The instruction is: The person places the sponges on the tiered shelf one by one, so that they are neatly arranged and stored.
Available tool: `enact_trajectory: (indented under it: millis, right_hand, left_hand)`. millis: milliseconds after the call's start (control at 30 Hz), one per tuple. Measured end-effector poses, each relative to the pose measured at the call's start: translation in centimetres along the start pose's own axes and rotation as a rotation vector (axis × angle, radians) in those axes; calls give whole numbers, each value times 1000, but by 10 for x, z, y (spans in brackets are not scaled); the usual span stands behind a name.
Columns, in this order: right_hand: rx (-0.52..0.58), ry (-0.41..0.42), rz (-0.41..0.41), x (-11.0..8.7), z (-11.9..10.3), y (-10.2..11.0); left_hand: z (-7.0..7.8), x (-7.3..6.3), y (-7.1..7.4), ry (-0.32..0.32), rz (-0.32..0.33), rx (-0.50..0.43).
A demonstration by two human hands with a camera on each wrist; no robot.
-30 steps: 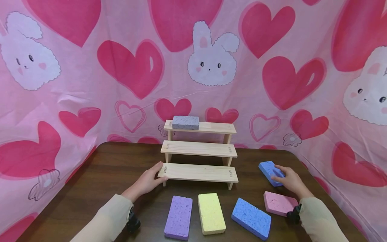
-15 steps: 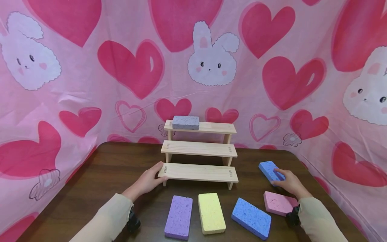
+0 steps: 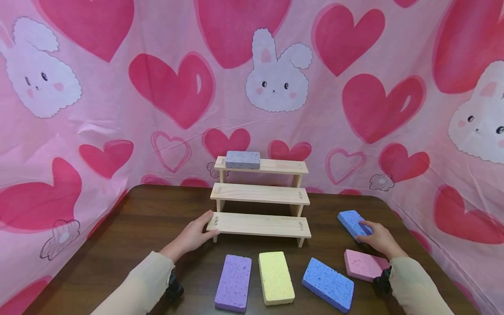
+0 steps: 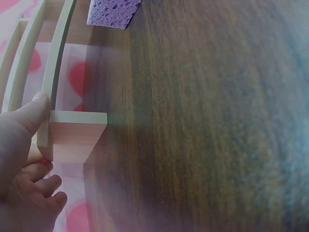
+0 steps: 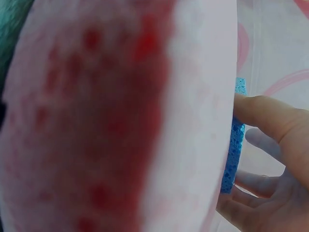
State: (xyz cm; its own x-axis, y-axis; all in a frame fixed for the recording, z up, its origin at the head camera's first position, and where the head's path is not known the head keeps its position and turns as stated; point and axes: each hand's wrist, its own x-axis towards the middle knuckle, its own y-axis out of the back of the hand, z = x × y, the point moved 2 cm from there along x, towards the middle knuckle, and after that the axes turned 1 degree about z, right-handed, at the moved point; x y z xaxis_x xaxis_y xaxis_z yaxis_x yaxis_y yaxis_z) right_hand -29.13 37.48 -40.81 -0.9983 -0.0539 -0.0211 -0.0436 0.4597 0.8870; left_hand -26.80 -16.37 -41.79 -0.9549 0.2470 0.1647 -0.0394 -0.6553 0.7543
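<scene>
My left hand (image 3: pixel 193 234) grips the left end of the lowest step of a three-tier wooden stand (image 3: pixel 257 224). In the left wrist view its thumb presses the edge of the board (image 4: pixel 54 72), with a finger curled at the end. At the right, my right hand (image 3: pixel 379 239) pinches a blue sponge (image 3: pixel 351 222) lying tilted on the table, the thumb at its near side. The right wrist view shows thumb and fingers on the edges of this blue sponge (image 5: pixel 233 150). Close to that camera, a blurred pink sponge (image 5: pixel 96 121) hides much of the view.
On the top step sits a grey-blue sponge (image 3: pixel 243 160). Along the front of the dark wooden table (image 3: pixel 149 218) lie a purple sponge (image 3: pixel 233 282), a yellow sponge (image 3: pixel 276 278), another blue sponge (image 3: pixel 328 284) and the pink sponge (image 3: pixel 364 264). A pink heart-patterned cloth (image 3: pixel 232 113) hangs behind.
My right hand's fingers and thumb have shifted slightly on the blue sponge, the thumb moving toward its near edge. My left hand stays on the stand.
</scene>
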Motion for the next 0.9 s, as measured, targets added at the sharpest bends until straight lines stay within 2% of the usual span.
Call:
enact_trajectory:
  millis: [367,667,900]
  right_hand:
    - [11,-25,2,-2,-3,6]
    - [9,-2,40,-3,-4,12]
    - [40,5,58,-6,-11,17]
  left_hand:
    - [0,0,0,-5,4,-1]
    - [-1,0,-1,-24,11,11]
    - [-2,0,-1,-13,9,4]
